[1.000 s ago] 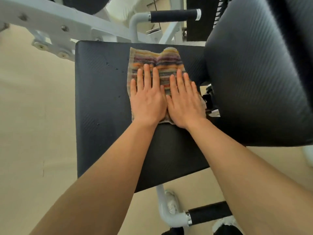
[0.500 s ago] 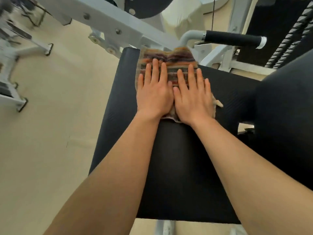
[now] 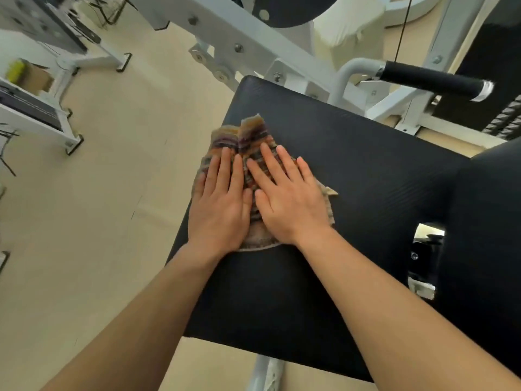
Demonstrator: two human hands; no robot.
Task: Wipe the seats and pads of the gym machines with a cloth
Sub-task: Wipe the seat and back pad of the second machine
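Plainly both palms lie flat, the left hand point(image 3: 218, 213) and right hand point(image 3: 287, 201) side by side with each grip spread wide and clasping nothing, so their weight presses the striped cloth point(image 3: 248, 142) against the black seat pad point(image 3: 352, 170) near its left edge; no containers show.

Two bare forearms in view, no sleeves, uncovered from bottom frame edge to wrists. Left hand point(image 3: 218, 213) bare: no glove, ring, watch or wristband. Right hand point(image 3: 290, 204) likewise bare, no jewellery. Fingernails short, unpainted. No markings or tattoos visible on either arm.
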